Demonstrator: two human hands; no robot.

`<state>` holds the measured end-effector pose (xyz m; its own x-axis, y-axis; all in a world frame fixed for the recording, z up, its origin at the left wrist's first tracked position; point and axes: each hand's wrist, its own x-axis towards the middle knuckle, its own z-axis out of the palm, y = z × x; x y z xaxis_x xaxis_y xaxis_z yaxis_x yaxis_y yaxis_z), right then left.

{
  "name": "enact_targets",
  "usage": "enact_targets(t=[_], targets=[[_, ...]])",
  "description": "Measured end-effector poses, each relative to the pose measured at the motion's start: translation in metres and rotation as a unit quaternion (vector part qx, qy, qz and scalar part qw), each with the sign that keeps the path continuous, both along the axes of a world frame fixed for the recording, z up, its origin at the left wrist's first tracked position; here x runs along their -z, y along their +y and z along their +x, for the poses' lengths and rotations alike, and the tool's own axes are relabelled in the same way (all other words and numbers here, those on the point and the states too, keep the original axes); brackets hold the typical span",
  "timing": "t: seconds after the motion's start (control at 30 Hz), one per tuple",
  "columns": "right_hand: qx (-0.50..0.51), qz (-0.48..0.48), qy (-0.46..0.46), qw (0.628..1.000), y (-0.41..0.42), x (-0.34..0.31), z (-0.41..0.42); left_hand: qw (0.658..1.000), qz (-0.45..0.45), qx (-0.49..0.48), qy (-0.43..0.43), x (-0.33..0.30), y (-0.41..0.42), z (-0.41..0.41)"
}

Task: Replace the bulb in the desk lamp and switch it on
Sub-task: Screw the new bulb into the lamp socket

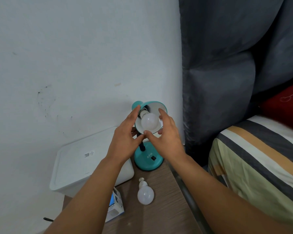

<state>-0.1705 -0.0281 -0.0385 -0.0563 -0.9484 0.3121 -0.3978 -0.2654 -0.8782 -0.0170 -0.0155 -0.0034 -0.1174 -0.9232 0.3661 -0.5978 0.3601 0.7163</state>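
Observation:
A teal desk lamp stands on its round base (143,162) at the back of the wooden table (167,211), with a black rocker switch (153,158) on the base. Its shade (156,104) tilts up toward me, and a white bulb (150,123) sits in the socket, unlit. My left hand (125,141) holds the shade's left side, index finger along the rim and thumb under it. My right hand (166,137) curls around the bulb, thumb at its lower edge, fingers at its right. A second white bulb (145,194) lies loose on the table, screw cap pointing away.
A white lidded storage box (85,168) stands left of the lamp, against the white wall. A small bulb carton (116,205) lies near the table's front left. A grey padded headboard (218,98) and a striped bed (260,157) close off the right side.

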Motion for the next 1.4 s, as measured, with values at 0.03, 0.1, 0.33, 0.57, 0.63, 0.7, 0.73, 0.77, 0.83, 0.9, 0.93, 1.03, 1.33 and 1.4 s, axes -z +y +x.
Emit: enact_targets(t=[0.03,0.1,0.33,0.57,0.63,0.7,0.73,0.77,0.83,0.9,0.93,1.03,1.33,1.4], targets=[[0.002,-0.009,0.003,1.000,0.000,0.000,0.000,1.000,0.000,0.000,0.002,0.001,0.000,0.000],[0.014,-0.010,0.006,1.000,-0.001,-0.001,-0.001,1.000,0.003,0.002,0.004,0.001,0.000,-0.001],[-0.014,0.017,0.017,1.000,-0.002,-0.008,-0.004,1.000,0.002,-0.002,0.002,-0.003,0.000,-0.003],[0.008,0.014,0.020,1.000,-0.001,-0.008,-0.004,1.000,0.013,0.001,0.008,0.002,0.000,0.000],[0.000,0.022,0.014,1.000,0.001,-0.008,-0.003,1.000,0.015,0.000,0.012,0.001,-0.001,0.000],[-0.008,0.009,0.022,1.000,0.002,-0.008,-0.004,1.000,0.012,-0.002,0.007,0.000,-0.001,0.000],[-0.010,0.001,0.024,1.000,0.002,-0.007,-0.004,1.000,0.010,-0.001,0.003,0.000,0.000,0.000],[-0.008,-0.003,0.023,1.000,0.002,-0.007,-0.005,1.000,0.009,0.001,0.001,0.000,0.000,0.000],[0.005,0.004,0.020,1.000,0.000,-0.009,-0.006,1.000,0.010,0.005,0.004,0.000,0.000,0.000],[0.010,0.017,0.022,1.000,-0.002,-0.009,-0.006,1.000,0.010,0.006,0.007,0.000,0.001,0.000],[0.004,0.024,0.017,1.000,-0.002,-0.009,-0.006,1.000,0.010,0.006,0.009,0.000,0.000,0.000],[-0.012,0.023,0.013,1.000,-0.001,-0.008,-0.006,1.000,0.014,0.001,0.010,0.001,0.000,0.000],[0.004,0.025,0.034,0.999,-0.002,-0.011,-0.005,1.000,0.014,-0.006,0.004,0.002,0.001,0.000],[-0.005,0.023,0.037,0.999,-0.002,-0.010,-0.004,1.000,0.016,-0.007,0.008,0.002,0.000,0.001]])
